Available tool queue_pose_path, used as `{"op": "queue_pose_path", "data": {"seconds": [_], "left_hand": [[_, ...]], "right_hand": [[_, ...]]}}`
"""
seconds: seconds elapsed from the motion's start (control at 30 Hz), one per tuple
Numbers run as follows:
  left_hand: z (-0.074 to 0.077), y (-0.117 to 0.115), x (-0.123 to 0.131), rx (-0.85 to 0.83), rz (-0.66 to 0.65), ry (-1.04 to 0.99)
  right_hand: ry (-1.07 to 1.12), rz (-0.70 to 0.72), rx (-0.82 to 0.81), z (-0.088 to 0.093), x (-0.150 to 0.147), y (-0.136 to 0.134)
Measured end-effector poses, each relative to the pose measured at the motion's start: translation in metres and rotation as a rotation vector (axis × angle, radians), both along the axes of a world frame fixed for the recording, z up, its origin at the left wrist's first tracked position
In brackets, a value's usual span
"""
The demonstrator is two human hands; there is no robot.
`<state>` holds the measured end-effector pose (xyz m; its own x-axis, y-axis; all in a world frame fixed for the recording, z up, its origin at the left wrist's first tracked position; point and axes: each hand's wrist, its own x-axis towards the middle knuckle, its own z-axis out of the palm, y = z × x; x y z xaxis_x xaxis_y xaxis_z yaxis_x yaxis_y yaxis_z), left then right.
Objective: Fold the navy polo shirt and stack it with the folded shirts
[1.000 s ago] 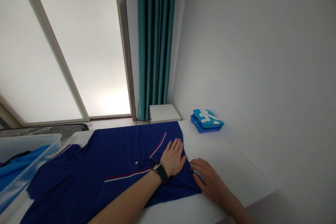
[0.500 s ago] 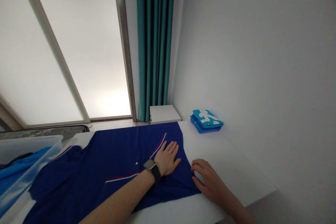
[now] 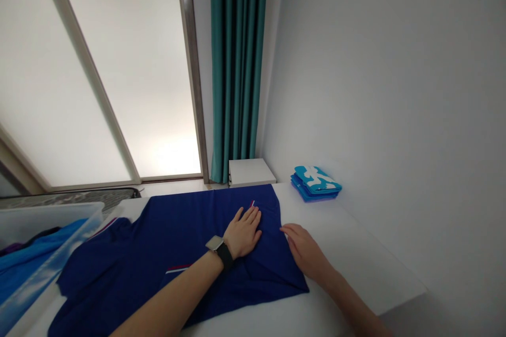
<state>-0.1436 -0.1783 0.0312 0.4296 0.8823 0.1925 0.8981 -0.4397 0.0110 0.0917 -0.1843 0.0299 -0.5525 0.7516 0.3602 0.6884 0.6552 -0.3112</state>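
Observation:
A dark blue shirt with red and white stripes lies spread on a white table. My left hand, a watch on its wrist, lies flat and open on the shirt near its right side. My right hand rests open on the shirt's right edge, fingers stretched forward, partly on the cloth and partly on the table. Neither hand grips anything.
A folded stack of light blue clothes sits at the table's far right by the wall. A clear plastic bin with blue cloth stands at the left. A small white cabinet and a teal curtain lie beyond.
My left hand has slid left and away over the shirt, covering more of the stripe. My right hand has moved forward onto the shirt's right edge.

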Motion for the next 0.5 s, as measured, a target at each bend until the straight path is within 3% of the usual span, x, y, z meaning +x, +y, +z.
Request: {"op": "queue_pose_path", "data": {"seconds": [0.1,0.23,0.5], "left_hand": [[-0.004,-0.004,0.002,-0.020,0.007,-0.004],[-0.009,-0.005,-0.002,-0.061,0.039,-0.020],[-0.010,-0.009,-0.004,-0.083,0.044,-0.057]], "right_hand": [[-0.150,-0.026,0.064,-0.002,-0.032,0.019],[-0.297,-0.070,0.023,-0.006,-0.066,0.036],[-0.344,-0.091,-0.105,-0.018,-0.069,0.044]]}}
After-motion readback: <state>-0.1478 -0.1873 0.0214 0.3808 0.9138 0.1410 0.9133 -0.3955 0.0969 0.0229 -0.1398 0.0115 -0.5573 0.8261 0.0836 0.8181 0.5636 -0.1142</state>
